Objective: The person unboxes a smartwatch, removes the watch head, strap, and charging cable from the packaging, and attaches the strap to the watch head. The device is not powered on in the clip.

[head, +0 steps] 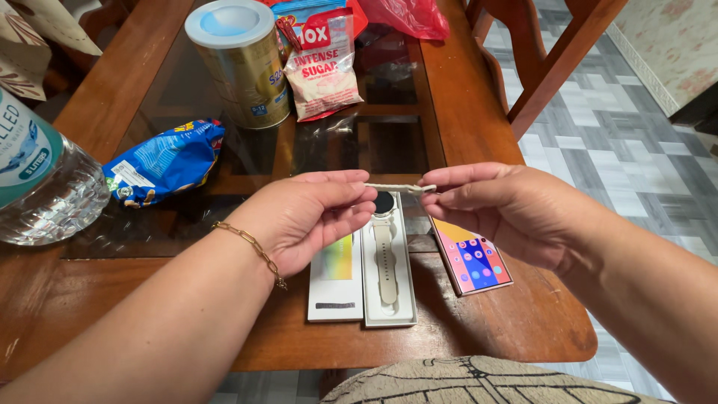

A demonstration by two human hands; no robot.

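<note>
we've got both hands up over the open watch box (407,299), which sits on the wooden table edge nearest us. the left hand (314,217) and right hand (497,213) are close together, each pinching one end of a thin cream strap piece (400,188), so it's stretched flat between the fingertips right above the box. held that way it's easy to look at, and it stays over the tray in case it slips.

in the box the watch (384,206) lies face up with its pale band running toward us, its dial partly hidden behind our fingers. the box lid (334,280) lies touching the box's left side, out of the way but handy. just right of the box there's a phone (473,262) with its screen lit.

farther back from the box: a blue snack bag (166,161), a gold tin (241,63), a sugar packet (323,71) and a red bag (407,15). a big water bottle (37,183) stands well left of the box.
</note>
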